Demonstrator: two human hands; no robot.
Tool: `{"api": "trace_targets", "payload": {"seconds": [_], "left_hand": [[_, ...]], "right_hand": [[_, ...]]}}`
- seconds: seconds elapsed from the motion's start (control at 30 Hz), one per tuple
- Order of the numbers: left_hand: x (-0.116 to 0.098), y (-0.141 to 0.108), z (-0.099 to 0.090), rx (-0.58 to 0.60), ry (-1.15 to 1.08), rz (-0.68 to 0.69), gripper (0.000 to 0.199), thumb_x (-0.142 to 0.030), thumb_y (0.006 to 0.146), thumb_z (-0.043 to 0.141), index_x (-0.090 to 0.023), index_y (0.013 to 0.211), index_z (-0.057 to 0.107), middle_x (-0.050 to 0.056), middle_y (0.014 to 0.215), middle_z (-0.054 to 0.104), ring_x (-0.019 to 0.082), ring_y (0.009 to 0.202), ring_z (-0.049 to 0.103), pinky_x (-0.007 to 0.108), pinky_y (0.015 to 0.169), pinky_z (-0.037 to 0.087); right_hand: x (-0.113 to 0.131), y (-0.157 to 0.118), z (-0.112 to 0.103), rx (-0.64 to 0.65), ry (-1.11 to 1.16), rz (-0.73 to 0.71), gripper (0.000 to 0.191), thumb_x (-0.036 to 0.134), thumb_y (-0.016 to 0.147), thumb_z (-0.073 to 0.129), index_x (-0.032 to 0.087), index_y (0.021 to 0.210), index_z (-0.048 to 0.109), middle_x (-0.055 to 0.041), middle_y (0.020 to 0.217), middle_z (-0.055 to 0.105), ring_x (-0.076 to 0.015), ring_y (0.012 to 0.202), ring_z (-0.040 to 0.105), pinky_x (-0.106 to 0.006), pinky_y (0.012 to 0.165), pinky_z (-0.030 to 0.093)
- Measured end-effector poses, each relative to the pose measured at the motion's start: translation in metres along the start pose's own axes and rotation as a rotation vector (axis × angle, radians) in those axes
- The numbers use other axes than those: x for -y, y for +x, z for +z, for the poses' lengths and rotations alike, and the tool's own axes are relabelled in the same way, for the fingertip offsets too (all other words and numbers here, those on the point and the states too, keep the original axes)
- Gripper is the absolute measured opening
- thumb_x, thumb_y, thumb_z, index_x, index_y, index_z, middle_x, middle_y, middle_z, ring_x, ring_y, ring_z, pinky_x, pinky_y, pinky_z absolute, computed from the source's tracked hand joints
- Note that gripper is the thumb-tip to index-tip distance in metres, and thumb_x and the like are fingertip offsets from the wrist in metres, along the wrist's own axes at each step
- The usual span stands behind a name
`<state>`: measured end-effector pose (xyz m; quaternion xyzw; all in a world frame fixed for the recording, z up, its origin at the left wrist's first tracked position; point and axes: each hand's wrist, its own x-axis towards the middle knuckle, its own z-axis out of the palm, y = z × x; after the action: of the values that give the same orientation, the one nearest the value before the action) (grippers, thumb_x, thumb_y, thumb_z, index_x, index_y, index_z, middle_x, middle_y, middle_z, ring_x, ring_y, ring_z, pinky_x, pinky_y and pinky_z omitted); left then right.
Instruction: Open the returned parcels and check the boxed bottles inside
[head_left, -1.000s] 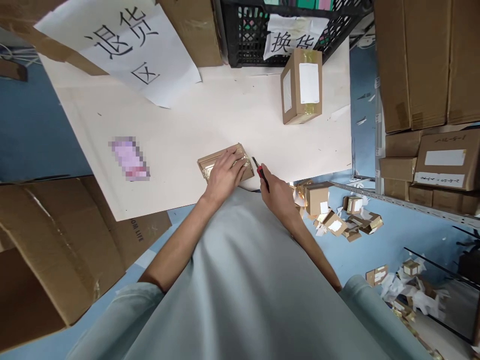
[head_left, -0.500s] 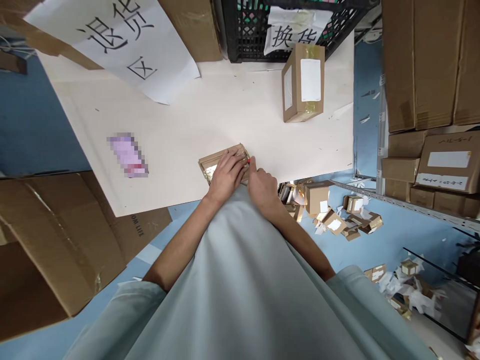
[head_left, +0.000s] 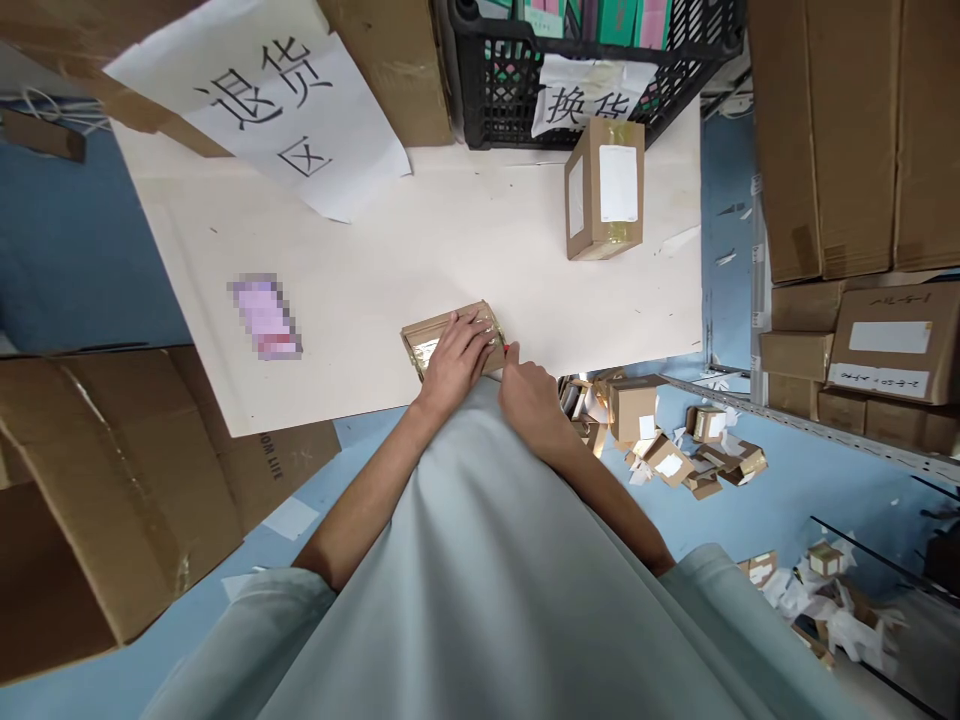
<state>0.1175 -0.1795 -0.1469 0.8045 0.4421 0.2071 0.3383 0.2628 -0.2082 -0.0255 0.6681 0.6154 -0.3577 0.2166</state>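
A small flat cardboard box (head_left: 442, 325) with clear tape on its ends lies at the near edge of the white table. My left hand (head_left: 454, 357) rests over its top, fingers stretched out and lying flat on the cardboard. At the box's right end is my right hand (head_left: 529, 392), closed around a small red tool (head_left: 508, 348). Only a bit of red shows by the fingers, so its kind is hidden. The tool's tip is at the taped edge of the box; I cannot tell whether it cuts in.
A taller taped carton (head_left: 606, 190) with white labels stands before a black plastic crate (head_left: 510, 110). A paper sign (head_left: 300, 110) hangs at the back left. A blurred pink-purple item (head_left: 266, 318) lies left. Opened cartons (head_left: 634, 408) litter the floor right; a big box (head_left: 135, 480) stands left.
My right hand and the red tool have shifted slightly down and right along the box's end. The view has tilted up, showing more of the crate. My left hand stays on the box.
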Motion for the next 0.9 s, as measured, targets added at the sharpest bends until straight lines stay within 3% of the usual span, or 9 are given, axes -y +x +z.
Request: {"api": "trace_targets", "payload": {"seconds": [0.23,0.33,0.43,0.63,0.77,0.9], "left_hand": [[0.012,-0.002,-0.009,-0.025,0.026,-0.005,0.036,-0.039,0.116,0.047,-0.024,0.141,0.069,0.013,0.148,0.071,0.032,0.161,0.051,0.069,0.138,0.030],[0.021,-0.009,-0.017,-0.053,0.039,-0.008,0.040,-0.041,0.116,0.047,-0.024,0.147,0.067,0.014,0.150,0.071,0.032,0.160,0.052,0.067,0.137,0.032],[0.028,-0.022,-0.023,-0.053,0.062,-0.011,0.041,-0.040,0.117,0.046,-0.025,0.148,0.067,0.014,0.150,0.072,0.031,0.159,0.053,0.066,0.136,0.035],[0.033,-0.056,-0.032,-0.073,0.134,-0.066,0.043,-0.040,0.117,0.043,-0.028,0.150,0.069,0.011,0.152,0.072,0.031,0.160,0.052,0.064,0.134,0.039],[0.036,-0.079,-0.046,-0.119,0.165,-0.157,0.047,-0.040,0.116,0.041,-0.030,0.154,0.067,0.011,0.155,0.071,0.033,0.155,0.056,0.060,0.126,0.046],[0.042,-0.101,-0.062,-0.185,0.183,-0.267,0.050,-0.040,0.115,0.039,-0.030,0.156,0.066,0.013,0.157,0.069,0.034,0.138,0.065,0.060,0.117,0.050]], "right_hand": [[-0.010,-0.014,-0.009,-0.021,0.023,0.009,0.067,0.012,0.110,0.040,0.007,0.176,0.031,-0.0238,0.116,0.081,-0.0344,0.111,0.081,-0.042,0.094,0.062],[-0.032,-0.014,-0.005,-0.135,0.038,0.031,0.060,0.025,0.117,0.034,0.014,0.176,0.033,-0.0204,0.113,0.082,-0.0351,0.105,0.081,-0.044,0.094,0.060],[-0.063,0.022,0.013,-0.222,0.071,0.142,0.059,0.028,0.118,0.032,0.012,0.175,0.032,-0.0215,0.119,0.081,-0.0343,0.109,0.079,-0.043,0.096,0.059],[-0.115,0.119,0.073,-0.247,0.124,0.246,0.064,0.019,0.115,0.032,0.005,0.176,0.026,-0.0292,0.138,0.069,-0.0319,0.115,0.076,-0.042,0.099,0.057],[-0.130,0.137,0.101,-0.286,0.137,0.245,0.068,0.014,0.108,0.039,-0.002,0.173,0.031,-0.0327,0.139,0.066,-0.0299,0.118,0.070,-0.042,0.103,0.055],[-0.118,0.134,0.110,-0.432,0.131,0.210,0.063,0.014,0.106,0.044,-0.002,0.166,0.043,-0.0347,0.149,0.060,-0.0321,0.135,0.059,-0.047,0.117,0.047]]}}
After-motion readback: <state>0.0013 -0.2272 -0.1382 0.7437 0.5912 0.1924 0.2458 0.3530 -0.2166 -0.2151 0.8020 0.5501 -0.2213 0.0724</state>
